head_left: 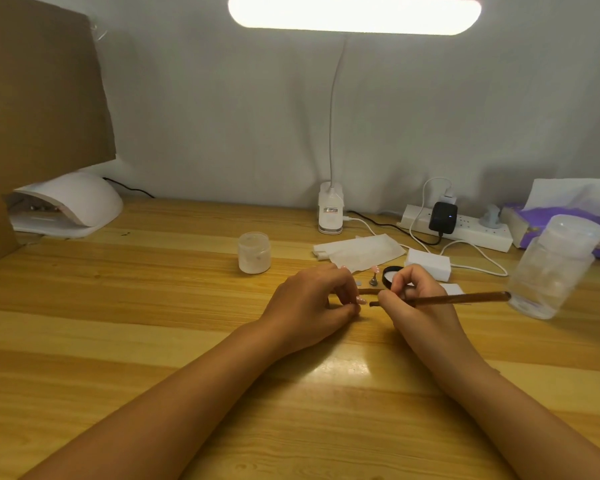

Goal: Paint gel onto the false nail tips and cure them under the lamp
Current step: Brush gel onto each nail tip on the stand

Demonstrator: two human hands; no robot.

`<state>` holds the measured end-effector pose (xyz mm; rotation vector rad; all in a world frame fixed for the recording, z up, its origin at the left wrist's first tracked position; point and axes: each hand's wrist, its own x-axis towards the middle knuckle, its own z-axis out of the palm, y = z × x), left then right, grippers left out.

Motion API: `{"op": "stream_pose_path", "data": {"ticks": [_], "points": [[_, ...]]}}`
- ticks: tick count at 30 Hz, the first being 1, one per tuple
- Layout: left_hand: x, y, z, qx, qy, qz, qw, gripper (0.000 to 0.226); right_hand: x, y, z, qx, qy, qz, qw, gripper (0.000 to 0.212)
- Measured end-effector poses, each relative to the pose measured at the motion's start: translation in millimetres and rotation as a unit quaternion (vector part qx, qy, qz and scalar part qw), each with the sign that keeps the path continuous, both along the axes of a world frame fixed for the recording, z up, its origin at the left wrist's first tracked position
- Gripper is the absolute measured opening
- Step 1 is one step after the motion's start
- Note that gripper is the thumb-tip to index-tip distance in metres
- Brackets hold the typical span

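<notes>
My right hand (414, 306) grips a brown gel brush (465, 298) whose handle points right and whose tip points left, toward my left hand. My left hand (312, 299) is curled, its fingertips pinching something small that stays hidden. A wooden strip (371, 290) lies between the hands, and one pink nail tip (374, 270) stands on a small holder above it. An open black gel pot (392, 273) sits just behind my right hand. The white curing lamp (70, 206) stands at the far left of the table.
A small frosted jar (254, 252) stands left of centre. Tissue sheets (361, 252), a white block (428, 263), a power strip (465, 230) with cables, a clip desk lamp (330, 213), a tall clear bottle (555, 265), a purple tissue pack (568, 220) and cardboard (39, 84) surround the workspace.
</notes>
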<state>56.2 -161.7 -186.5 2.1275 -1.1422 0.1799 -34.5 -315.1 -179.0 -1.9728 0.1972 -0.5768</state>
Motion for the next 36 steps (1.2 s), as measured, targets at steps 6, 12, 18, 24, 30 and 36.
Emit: {"op": "stream_pose_path", "data": {"ticks": [6,12,18,24,30,36], "points": [[0.1,0.5,0.2,-0.003,-0.003,0.003,1.000,0.009,-1.2,2.6,3.3,0.012,0.021,0.039,0.999,0.016],[-0.8,0.2,1.2,0.001,-0.003,0.004,1.000,0.010,0.5,1.4,0.3,-0.016,0.009,-0.001,1.000,0.010],[-2.1,1.5,2.5,0.000,-0.006,0.010,1.000,0.010,-1.3,0.3,2.0,0.029,0.014,0.035,0.999,0.015],[-3.4,1.6,3.7,0.005,-0.009,0.010,1.000,0.011,0.8,2.0,0.3,-0.003,0.015,-0.002,1.000,0.009],[-3.9,2.0,3.3,0.008,-0.013,0.013,1.000,0.010,-1.2,0.8,2.6,0.050,0.011,0.021,0.998,0.015],[-3.3,1.6,3.6,0.012,-0.018,0.014,1.000,0.009,1.2,1.2,-0.7,-0.001,0.013,-0.002,1.000,0.010]]}}
